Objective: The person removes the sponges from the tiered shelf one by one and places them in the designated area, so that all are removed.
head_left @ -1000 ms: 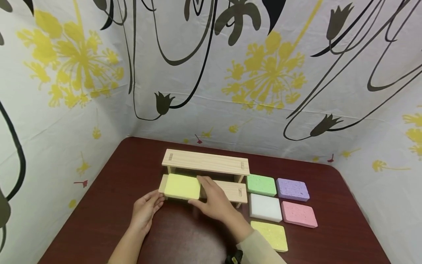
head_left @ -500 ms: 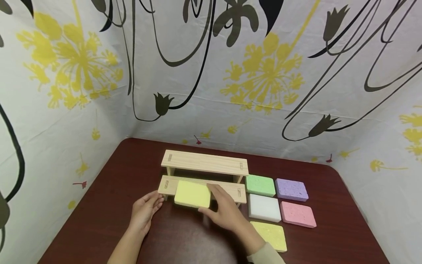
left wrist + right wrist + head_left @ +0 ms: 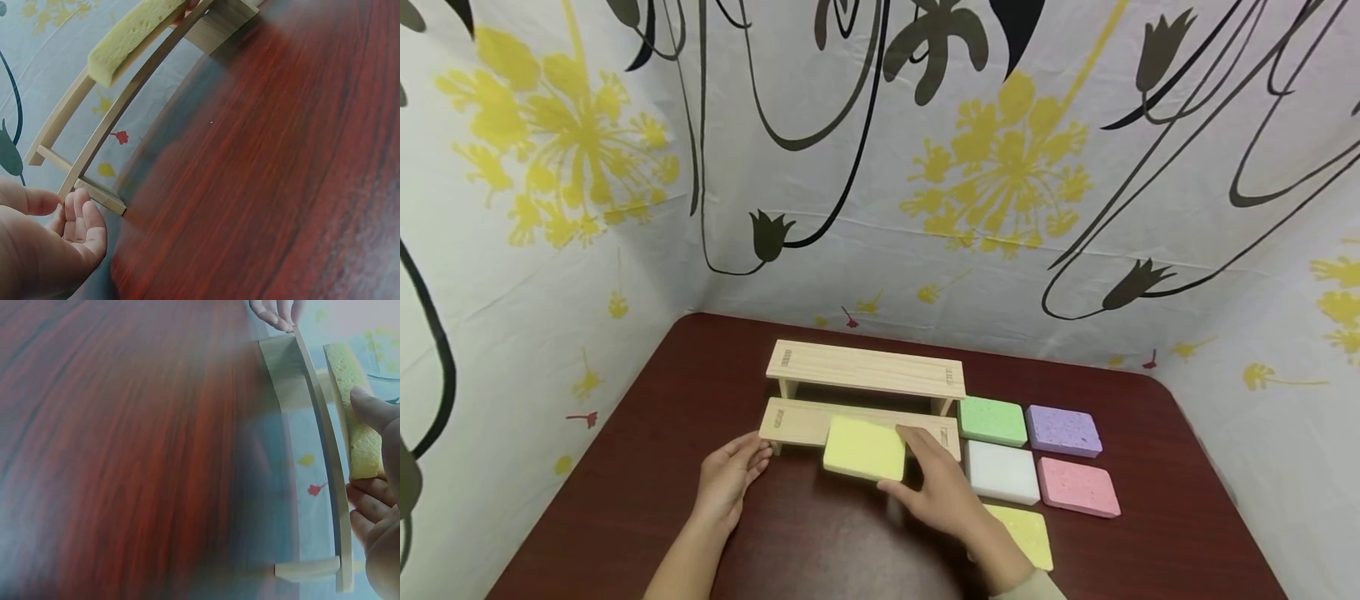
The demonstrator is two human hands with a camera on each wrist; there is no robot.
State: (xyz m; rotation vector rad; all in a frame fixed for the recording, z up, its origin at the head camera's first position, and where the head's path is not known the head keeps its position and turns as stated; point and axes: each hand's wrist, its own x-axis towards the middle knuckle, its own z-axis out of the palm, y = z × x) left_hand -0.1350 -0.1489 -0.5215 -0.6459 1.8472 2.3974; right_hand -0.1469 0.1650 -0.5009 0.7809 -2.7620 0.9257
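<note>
My right hand [image 3: 936, 492] grips a yellow sponge [image 3: 865, 448] by its right end, thumb at the front and fingers behind. In the right wrist view the sponge [image 3: 351, 406] is just above the lower board, with a narrow gap beneath it. A two-tier pale wooden shelf [image 3: 865, 367] stands on the table. My left hand [image 3: 727, 475] pinches the left end of its lower board [image 3: 801, 423] between thumb and fingers. The left wrist view shows the left hand [image 3: 56, 231] at that end too, with the sponge [image 3: 128, 40] over the board further along.
Right of the shelf lie a green sponge [image 3: 992, 421], a purple sponge [image 3: 1064, 431], a white sponge [image 3: 1002, 472] and a pink sponge [image 3: 1078, 487]. Another yellow sponge [image 3: 1026, 533] is partly behind the right forearm. A patterned cloth [image 3: 850, 275] hangs behind the dark red table [image 3: 820, 542].
My right hand has carried the yellow sponge rightward along the lower board and a little toward me, from its left end to right of its middle. The left hand stays at the shelf.
</note>
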